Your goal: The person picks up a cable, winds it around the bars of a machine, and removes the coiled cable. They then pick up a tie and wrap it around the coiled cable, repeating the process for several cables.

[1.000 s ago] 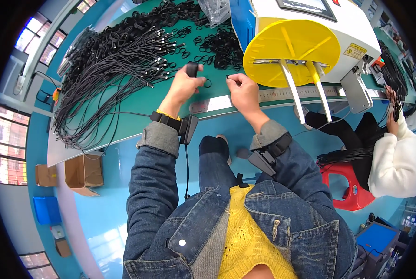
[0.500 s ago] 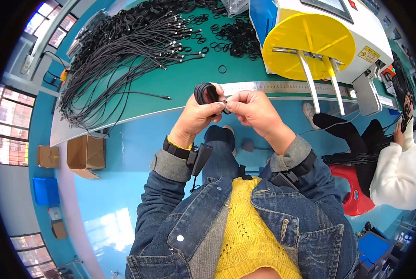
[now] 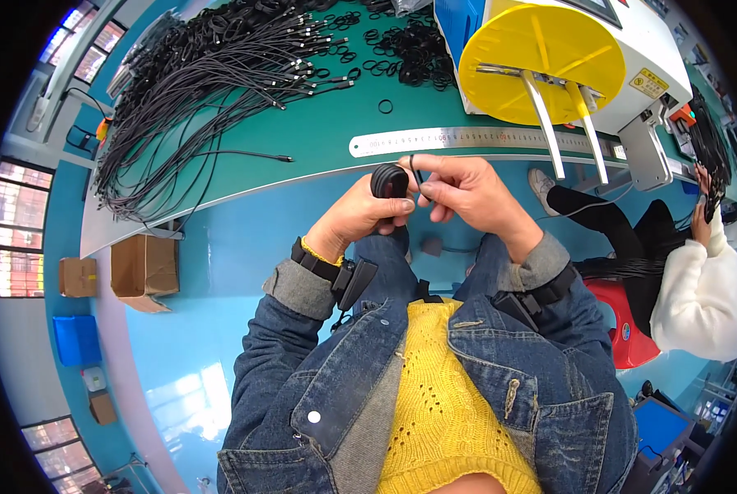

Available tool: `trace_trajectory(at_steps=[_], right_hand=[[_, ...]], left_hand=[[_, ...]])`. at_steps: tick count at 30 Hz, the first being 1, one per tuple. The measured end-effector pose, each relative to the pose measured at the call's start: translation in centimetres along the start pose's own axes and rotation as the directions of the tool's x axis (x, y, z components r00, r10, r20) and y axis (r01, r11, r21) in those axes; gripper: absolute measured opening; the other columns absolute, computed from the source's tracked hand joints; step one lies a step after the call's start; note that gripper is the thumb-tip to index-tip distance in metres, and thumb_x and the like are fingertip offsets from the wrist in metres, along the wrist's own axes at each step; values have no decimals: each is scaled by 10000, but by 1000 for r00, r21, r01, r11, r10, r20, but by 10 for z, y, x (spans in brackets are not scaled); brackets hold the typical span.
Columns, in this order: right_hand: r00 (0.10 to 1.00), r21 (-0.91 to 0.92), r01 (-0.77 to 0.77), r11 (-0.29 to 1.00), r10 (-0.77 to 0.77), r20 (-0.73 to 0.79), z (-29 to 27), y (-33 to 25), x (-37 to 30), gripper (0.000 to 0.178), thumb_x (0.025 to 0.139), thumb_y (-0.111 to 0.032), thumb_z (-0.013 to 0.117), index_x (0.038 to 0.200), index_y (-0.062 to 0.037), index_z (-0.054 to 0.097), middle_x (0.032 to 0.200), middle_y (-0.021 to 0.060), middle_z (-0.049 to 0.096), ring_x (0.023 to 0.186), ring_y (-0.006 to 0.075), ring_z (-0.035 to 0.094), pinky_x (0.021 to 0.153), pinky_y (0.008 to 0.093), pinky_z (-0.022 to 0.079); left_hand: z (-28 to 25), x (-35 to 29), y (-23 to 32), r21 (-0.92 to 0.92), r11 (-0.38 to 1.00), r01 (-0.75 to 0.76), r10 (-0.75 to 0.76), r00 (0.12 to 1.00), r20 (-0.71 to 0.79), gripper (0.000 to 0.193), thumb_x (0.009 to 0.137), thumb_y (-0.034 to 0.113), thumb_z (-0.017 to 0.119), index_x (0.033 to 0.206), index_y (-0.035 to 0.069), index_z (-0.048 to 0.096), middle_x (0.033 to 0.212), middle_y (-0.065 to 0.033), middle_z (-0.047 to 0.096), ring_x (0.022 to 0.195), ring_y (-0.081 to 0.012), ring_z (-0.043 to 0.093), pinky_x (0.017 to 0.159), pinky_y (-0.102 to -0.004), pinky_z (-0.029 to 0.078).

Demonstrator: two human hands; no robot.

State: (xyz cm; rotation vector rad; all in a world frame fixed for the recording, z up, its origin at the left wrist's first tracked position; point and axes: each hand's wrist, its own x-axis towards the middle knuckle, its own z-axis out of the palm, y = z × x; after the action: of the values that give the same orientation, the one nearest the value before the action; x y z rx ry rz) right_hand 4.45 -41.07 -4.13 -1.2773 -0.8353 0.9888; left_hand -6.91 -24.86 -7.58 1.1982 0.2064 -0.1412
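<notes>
In my left hand (image 3: 354,211) is a coil of black cable (image 3: 390,183), bunched upright between thumb and fingers just off the table's near edge. My right hand (image 3: 474,191), close on its right, pinches a thin black band (image 3: 415,170) and draws it out into a narrow loop beside the coil. Whether the band goes round any of the cable cannot be made out. On the green table (image 3: 278,136) beyond lies a large heap of loose black cables (image 3: 195,99) with metal plugs. A pile of small black bands (image 3: 418,53) lies to its right, and one single band (image 3: 385,106) sits apart.
A steel ruler (image 3: 434,140) runs along the table's near edge. At right stands a white machine (image 3: 661,62) with a yellow disc (image 3: 541,41) and two protruding rods. Cardboard boxes (image 3: 144,272) stand at left. A seated person in white (image 3: 702,296) handles black cables at far right.
My hands have come apart a little from their pinch together. The right hand now stretches the black band away from the coil, and the coil has turned in my left hand.
</notes>
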Motion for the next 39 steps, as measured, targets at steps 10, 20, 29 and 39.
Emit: trace_trajectory(at_steps=[10, 20, 29, 39], right_hand=[[982, -804, 190, 563, -98, 163, -4, -23, 12, 486, 637, -178, 749, 1061, -64, 539, 729, 122, 598, 671, 247, 602, 584, 344, 456], [939, -727, 341, 596, -171, 300, -12, 21, 21, 522, 584, -218, 795, 965, -57, 476, 806, 110, 620, 673, 304, 595, 546, 367, 442], [959, 482, -281, 830, 254, 123, -16, 67, 3, 197, 794, -149, 614, 914, -40, 503, 669, 0, 487, 514, 76, 458, 415, 197, 363], [993, -845, 103, 524, -98, 60, 19, 4, 23, 340, 864, -348, 479, 816, -16, 534, 604, 155, 590, 502, 304, 549, 487, 398, 435]], left_hand=[[23, 4, 6, 498, 862, 99, -80, 995, -58, 192, 706, 124, 668, 860, 51, 580, 635, 15, 541, 588, -71, 515, 502, -233, 398], [22, 9, -13, 545, 809, -220, 249, 968, 22, 350, 644, 72, 698, 964, 35, 561, 734, -8, 555, 632, -62, 502, 514, -226, 397], [-3, -14, -10, -183, 980, -73, 91, 992, 90, 413, 630, 0, 680, 1019, 39, 546, 727, -2, 522, 580, -64, 469, 474, -203, 361], [11, -15, -20, 54, 997, 63, -60, 997, -45, 275, 649, 9, 682, 890, 64, 564, 660, 26, 492, 478, -48, 412, 408, -196, 309]])
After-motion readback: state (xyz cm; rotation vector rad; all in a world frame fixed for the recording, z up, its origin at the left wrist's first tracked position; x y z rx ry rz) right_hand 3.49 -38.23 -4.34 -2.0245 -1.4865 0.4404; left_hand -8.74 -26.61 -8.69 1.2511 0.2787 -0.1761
